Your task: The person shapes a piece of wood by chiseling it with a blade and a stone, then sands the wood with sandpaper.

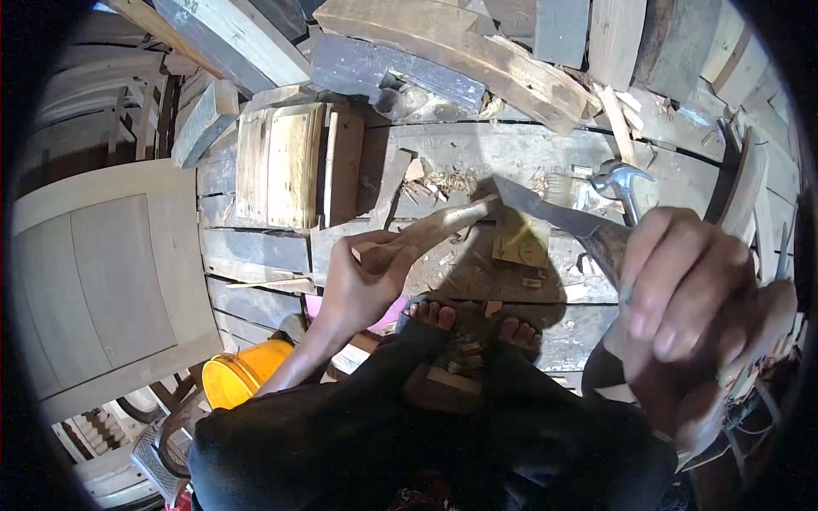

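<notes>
Mid-frame, your left hand (362, 285) clasps a wooden stick (443, 223); at right, your blurred right hand (694, 289) grips what seems a knife (550, 210), beside the stick's tip.

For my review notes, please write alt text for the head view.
A person's left hand grips a piece of wood while the right hand holds a bladed tool, its blade by the wood's far end. Wood shavings litter the plank floor; a hammer lies beyond the right hand, a yellow bucket at lower left.
</notes>
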